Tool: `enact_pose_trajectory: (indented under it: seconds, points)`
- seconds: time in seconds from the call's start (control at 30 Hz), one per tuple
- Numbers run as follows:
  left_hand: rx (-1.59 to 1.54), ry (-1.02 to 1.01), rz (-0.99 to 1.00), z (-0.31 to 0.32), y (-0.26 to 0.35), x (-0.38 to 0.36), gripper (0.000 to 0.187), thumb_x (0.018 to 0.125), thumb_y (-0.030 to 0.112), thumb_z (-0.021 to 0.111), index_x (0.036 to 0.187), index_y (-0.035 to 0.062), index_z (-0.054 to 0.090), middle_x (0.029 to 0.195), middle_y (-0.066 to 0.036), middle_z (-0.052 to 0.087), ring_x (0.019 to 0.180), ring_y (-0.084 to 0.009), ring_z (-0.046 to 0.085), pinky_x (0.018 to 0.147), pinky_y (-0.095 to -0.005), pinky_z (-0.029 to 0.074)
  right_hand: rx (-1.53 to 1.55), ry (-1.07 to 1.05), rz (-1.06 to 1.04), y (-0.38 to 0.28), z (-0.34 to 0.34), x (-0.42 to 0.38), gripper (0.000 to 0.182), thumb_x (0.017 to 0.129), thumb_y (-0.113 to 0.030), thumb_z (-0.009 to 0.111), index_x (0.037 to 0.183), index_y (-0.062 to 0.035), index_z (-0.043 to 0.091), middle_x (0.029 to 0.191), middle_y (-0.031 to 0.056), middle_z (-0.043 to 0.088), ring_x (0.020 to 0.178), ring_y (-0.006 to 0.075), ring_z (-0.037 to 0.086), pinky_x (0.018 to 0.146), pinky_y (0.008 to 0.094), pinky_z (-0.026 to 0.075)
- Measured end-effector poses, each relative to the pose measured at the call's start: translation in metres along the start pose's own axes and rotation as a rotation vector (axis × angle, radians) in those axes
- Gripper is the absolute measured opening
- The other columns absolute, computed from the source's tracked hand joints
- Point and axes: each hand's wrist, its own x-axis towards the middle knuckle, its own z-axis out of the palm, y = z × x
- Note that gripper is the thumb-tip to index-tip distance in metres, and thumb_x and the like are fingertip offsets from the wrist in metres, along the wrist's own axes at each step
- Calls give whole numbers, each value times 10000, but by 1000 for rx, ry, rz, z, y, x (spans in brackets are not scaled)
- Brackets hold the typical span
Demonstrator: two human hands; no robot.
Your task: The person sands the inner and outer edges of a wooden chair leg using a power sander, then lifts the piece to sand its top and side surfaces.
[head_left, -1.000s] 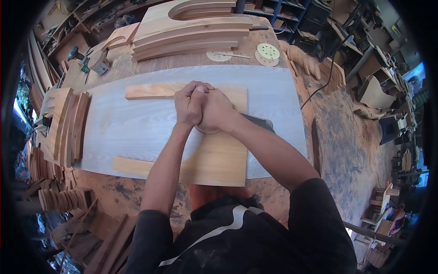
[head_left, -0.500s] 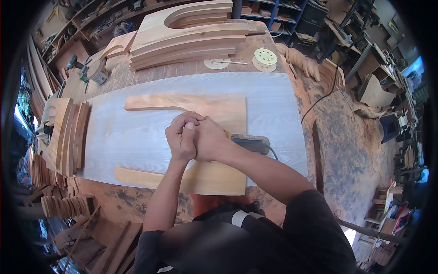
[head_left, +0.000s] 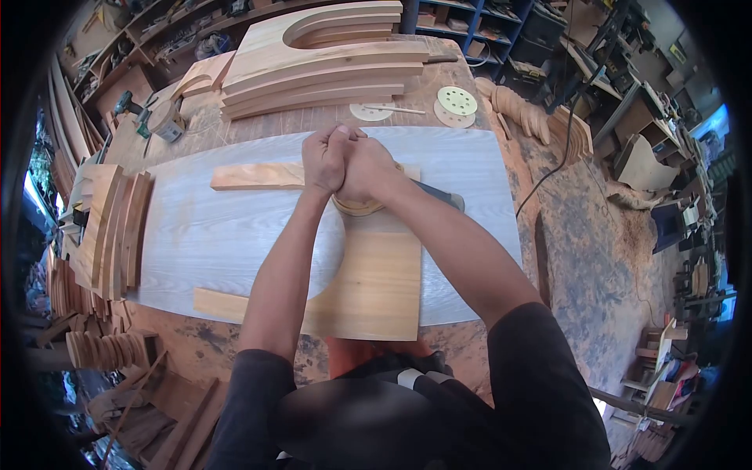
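Note:
A power sander (head_left: 359,208) rests on the far part of a U-shaped wooden board (head_left: 372,274), its dark body running off to the right. My right hand (head_left: 368,168) is wrapped over the sander's head. Against it, my left hand (head_left: 324,163) is closed over the same head, fingers pressed together and both thumbs side by side. Under the board lies a grey wood-grain sheet (head_left: 211,235), which shows through the curved cutout. Both hands hide much of the sander's top.
Stacked U-shaped boards (head_left: 321,74) stand at the back. Sanding discs (head_left: 457,102) lie near them. A drill (head_left: 131,110) and a tub (head_left: 166,121) are at back left. Cut pieces (head_left: 117,231) lean on the left. A cord (head_left: 552,168) runs along the right.
Both hands and the sander have moved away from my body, from the board's middle to its far arm. More of the curved inner edge now shows.

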Motion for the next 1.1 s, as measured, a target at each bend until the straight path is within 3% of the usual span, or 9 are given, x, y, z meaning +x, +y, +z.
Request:
enact_pose_trajectory:
  seconds: [0.07,0.2,0.27,0.4,0.47,0.7,0.87,1.0,1.1]
  points:
    - [11,-7,-22,-6,-7,9,410,1030,300,575,918,-59,737,840,-132,790,791,-219,701,773,-356,557,-9,-31,26,2,0,11,348,727,-214,797,1047,-87,750,1124,147,787,1068,347,749,961,447,614]
    - [-51,19,-39,-12,12,-4,406,1028,288,566,920,-64,740,894,-145,789,841,-220,704,802,-352,553,18,-8,-1,-6,13,10,338,732,-197,781,1049,-84,748,1140,145,784,1078,345,750,957,451,617]
    - [-75,29,-38,-15,23,-26,404,1027,286,563,922,-61,742,912,-145,789,858,-218,703,817,-350,552,18,40,-42,-15,26,-2,227,763,-159,771,976,-82,792,1054,135,803,1057,283,766,948,423,609]
    - [-111,11,-52,-22,23,-24,405,1027,285,560,907,-55,743,912,-135,789,876,-213,700,850,-346,553,36,-18,-44,-26,17,-2,211,758,-152,772,955,-79,790,1050,135,802,1048,281,770,947,419,611]
    - [-61,19,-60,-27,12,-6,409,1026,289,562,898,-54,744,909,-134,792,871,-213,700,850,-348,555,27,-67,10,-17,17,19,371,722,-200,794,1072,-84,749,1120,136,793,1056,324,761,931,446,627]
    - [-74,58,-94,-28,3,-5,419,1016,301,567,892,-53,755,918,-147,804,850,-215,710,828,-354,560,-7,-120,17,-20,14,22,420,704,-251,822,1086,-93,752,1117,142,793,1047,337,758,917,455,632]
    - [-5,67,-85,-20,32,-34,389,1018,266,563,909,-56,752,903,-148,799,834,-209,712,800,-346,568,70,43,-96,-21,25,-8,310,717,-234,791,987,-88,751,989,135,796,992,354,755,877,476,628]
    - [-75,75,-63,-16,44,-66,357,1015,233,560,924,-54,752,889,-144,794,843,-204,714,805,-341,572,61,-10,-102,-34,30,-34,225,745,-151,779,961,-90,761,1023,123,801,988,314,772,864,459,620]
    - [-82,67,-34,-13,42,-61,356,1021,229,554,927,-50,754,890,-142,793,843,-205,713,803,-341,570,63,82,-156,-33,27,-40,219,746,-142,771,957,-86,759,1014,132,799,963,316,774,840,457,623]
